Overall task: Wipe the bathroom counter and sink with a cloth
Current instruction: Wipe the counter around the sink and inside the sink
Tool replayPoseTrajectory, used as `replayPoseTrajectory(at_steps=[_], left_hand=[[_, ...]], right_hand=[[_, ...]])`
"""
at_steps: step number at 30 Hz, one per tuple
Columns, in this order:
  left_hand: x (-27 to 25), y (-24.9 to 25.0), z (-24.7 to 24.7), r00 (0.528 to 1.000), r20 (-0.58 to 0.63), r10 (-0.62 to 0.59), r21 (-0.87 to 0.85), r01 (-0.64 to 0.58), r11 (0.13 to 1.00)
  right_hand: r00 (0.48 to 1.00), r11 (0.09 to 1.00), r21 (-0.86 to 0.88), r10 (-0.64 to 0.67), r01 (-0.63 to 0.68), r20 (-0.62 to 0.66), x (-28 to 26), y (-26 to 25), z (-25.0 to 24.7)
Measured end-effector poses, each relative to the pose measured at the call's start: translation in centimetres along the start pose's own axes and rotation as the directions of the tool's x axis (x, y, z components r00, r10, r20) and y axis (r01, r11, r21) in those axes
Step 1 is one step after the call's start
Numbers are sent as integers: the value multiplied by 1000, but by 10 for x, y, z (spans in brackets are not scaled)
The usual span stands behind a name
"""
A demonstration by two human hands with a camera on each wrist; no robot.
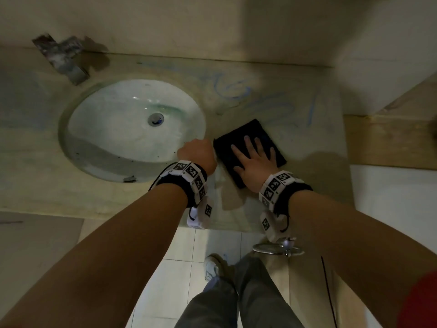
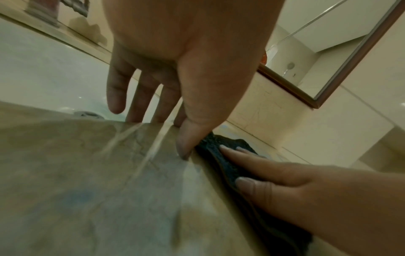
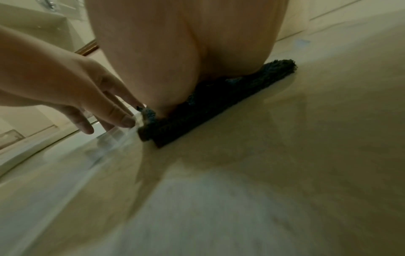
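A dark folded cloth (image 1: 253,134) lies flat on the beige stone counter (image 1: 295,143), just right of the white oval sink (image 1: 132,129). My right hand (image 1: 254,159) presses down on it with straight, spread fingers; the cloth (image 3: 219,102) shows under the palm in the right wrist view. My left hand (image 1: 197,153) rests on the counter at the sink's right rim, fingers straight and pointing down, the thumb (image 2: 190,138) touching the cloth's (image 2: 221,159) left edge. It holds nothing.
Blue smears (image 1: 236,91) mark the counter behind the cloth. A metal fitting (image 1: 62,58) stands at the back left by the wall. A framed mirror (image 2: 328,57) hangs above. The counter's front edge runs below my wrists, with tiled floor (image 1: 212,245) and my legs beneath.
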State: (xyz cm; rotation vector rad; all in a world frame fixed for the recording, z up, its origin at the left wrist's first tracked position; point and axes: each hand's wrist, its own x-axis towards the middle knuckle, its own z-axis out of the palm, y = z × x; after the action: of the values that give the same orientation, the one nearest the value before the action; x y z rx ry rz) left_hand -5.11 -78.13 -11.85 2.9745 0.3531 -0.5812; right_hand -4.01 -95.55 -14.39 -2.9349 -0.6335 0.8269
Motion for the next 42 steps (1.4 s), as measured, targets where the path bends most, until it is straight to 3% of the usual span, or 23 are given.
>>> replayPoseTrajectory(at_steps=[7,23,28,38,42], left_hand=[[17,2,3,999,2,44,-10,-44,999],[12,-8,6,999,-35,33,-172,-38,984],[4,-22,13,996,-83,16,-327,-42,944],[-19,-27,21,997,-61,-50,-439,18,898],[-24,-25,21,996,-58,-66,-456,32,889]], right_hand=[[996,999,-34,16,-19,-89,44,7,-17],[998,998,-65,24,-28,-64,127,-2,-69],[998,996,-82,26,-30,-58,125,-7,-71],[978,971,-163,-191,177,-79,73,-40,-32],[975,966,-158,-216,206,-48,50,-51,-16]])
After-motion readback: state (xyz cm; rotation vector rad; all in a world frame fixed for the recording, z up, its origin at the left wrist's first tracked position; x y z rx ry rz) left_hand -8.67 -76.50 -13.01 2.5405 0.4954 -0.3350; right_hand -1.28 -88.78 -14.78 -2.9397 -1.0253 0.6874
